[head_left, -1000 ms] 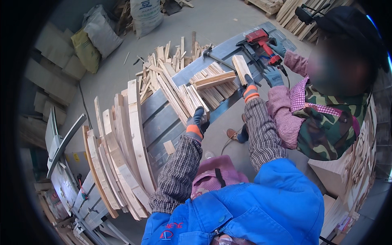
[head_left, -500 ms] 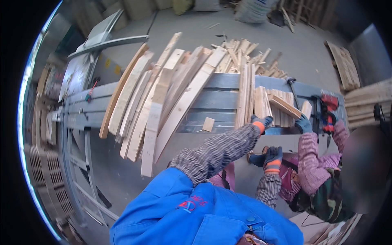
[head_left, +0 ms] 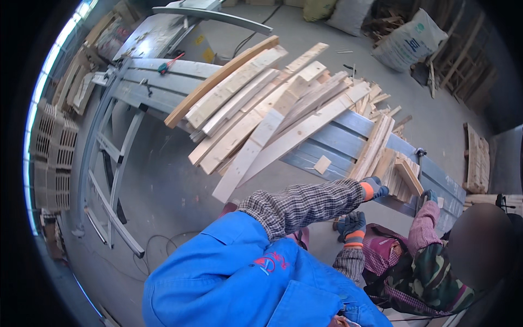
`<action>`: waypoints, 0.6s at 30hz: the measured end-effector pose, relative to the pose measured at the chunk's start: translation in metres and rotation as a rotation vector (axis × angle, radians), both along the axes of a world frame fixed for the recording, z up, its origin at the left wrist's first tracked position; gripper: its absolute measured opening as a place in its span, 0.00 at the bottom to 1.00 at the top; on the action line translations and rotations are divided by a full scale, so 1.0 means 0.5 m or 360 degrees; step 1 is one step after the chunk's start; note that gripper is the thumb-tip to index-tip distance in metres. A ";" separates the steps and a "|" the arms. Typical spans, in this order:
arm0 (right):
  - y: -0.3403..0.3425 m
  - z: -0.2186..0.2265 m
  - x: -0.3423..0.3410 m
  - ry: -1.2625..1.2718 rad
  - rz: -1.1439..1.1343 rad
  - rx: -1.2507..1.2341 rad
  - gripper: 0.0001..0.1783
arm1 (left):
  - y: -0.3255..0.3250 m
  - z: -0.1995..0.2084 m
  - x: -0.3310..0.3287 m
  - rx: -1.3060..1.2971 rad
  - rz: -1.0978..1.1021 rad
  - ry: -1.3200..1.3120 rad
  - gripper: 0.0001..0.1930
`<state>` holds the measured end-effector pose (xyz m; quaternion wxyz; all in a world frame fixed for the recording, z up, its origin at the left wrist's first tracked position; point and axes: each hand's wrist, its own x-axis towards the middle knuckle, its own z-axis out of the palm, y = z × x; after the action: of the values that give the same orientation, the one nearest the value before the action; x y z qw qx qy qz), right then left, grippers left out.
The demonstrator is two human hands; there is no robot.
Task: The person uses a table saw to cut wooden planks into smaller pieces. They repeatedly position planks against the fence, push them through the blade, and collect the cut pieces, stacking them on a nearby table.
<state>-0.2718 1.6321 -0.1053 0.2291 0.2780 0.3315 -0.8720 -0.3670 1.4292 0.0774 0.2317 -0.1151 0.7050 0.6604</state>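
Note:
My left hand [head_left: 375, 188], in a dark glove with an orange cuff, reaches to the bench's near edge. Its thumb and fingers close round the lower end of a short wooden board [head_left: 384, 162], though the grip is partly hidden. Left of that board lie longer narrow strips [head_left: 373, 147], side by side across the bench. My right hand [head_left: 352, 226] hangs in front of the bench, fingers loosely bent and apart, nothing visible in it. A co-worker's gloved hand [head_left: 430, 196] is close to a tilted wooden block [head_left: 408, 177] that rests on several short boards [head_left: 396, 182].
Long planks [head_left: 256, 117] lie fanned across the grey metal bench [head_left: 332, 141], their ends jutting over the near edge. A co-worker [head_left: 436, 267] stands close on my right. Offcuts [head_left: 376, 101] are piled behind the bench. A metal frame [head_left: 114, 180] stands left; a cable [head_left: 158, 240] runs along the floor.
My view has turned, so the bench now slants down to the right. My left hand stays at the same board. The red tool at the bench's right end is no longer visible.

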 end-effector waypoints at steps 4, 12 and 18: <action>-0.079 0.065 0.031 -0.0043 0.0101 0.0086 0.09 | -0.133 0.054 0.126 0.0166 0.0224 0.0293 0.22; -0.231 0.088 0.147 0.0094 0.0180 0.0096 0.05 | -0.625 0.073 0.552 0.0511 0.0888 0.0508 0.16; -0.472 0.173 0.251 0.0176 0.0000 0.0550 0.04 | -1.042 -0.138 0.941 0.0254 0.1783 0.0571 0.08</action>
<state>-0.1463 1.3960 -0.0187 0.1593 0.2648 0.4885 -0.8161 0.1035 0.9083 0.0082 -0.2670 -0.3384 0.5131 0.7422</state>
